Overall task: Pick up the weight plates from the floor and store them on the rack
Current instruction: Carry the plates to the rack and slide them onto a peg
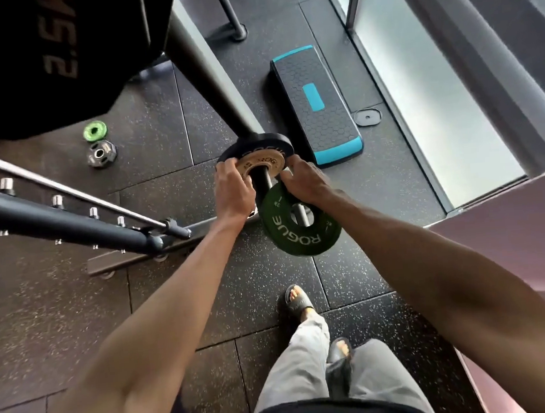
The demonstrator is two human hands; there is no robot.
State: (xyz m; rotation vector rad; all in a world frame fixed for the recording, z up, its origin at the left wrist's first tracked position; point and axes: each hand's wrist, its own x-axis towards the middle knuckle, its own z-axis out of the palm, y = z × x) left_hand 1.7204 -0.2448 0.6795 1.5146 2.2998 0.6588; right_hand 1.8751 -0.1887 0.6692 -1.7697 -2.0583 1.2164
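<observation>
A: Green rubber, gripped. The fingertips (pixel 287 176) of the right hand (pixel 308 184) curl over the top rim of the green plate (pixel 302 233). The plate hangs tilted, with the peg (pixel 264 181) through its hole.

B: And the other hand?

A: The left hand (pixel 232 193) has its fingers bent round the left edge of the tan plate (pixel 263 164), further back on the same peg. Its thumb is out of sight.

B: How many plates does that peg carry?

A: Three. A black plate (pixel 255 147) sits against the rack post (pixel 201 65), the tan one lies on its face, and the green one is nearest the person, apart from the other two.

B: How many are on the floor (pixel 350 265)?

A: Two, close together and well to the left. One is a bright green plate (pixel 95 130) and the other a dark grey plate (pixel 101 153). Their markings are too small to read.

B: Anything else?

A: One step platform (pixel 317 105) just beyond the peg, and two sandalled feet (pixel 299 300) below it. A large black plate (pixel 40 45) is cut off by the top left corner, and only "2.5" can be read. The tan plate covers most of the black plate's lettering, and the left hand hides part of the tan plate's own.
</observation>
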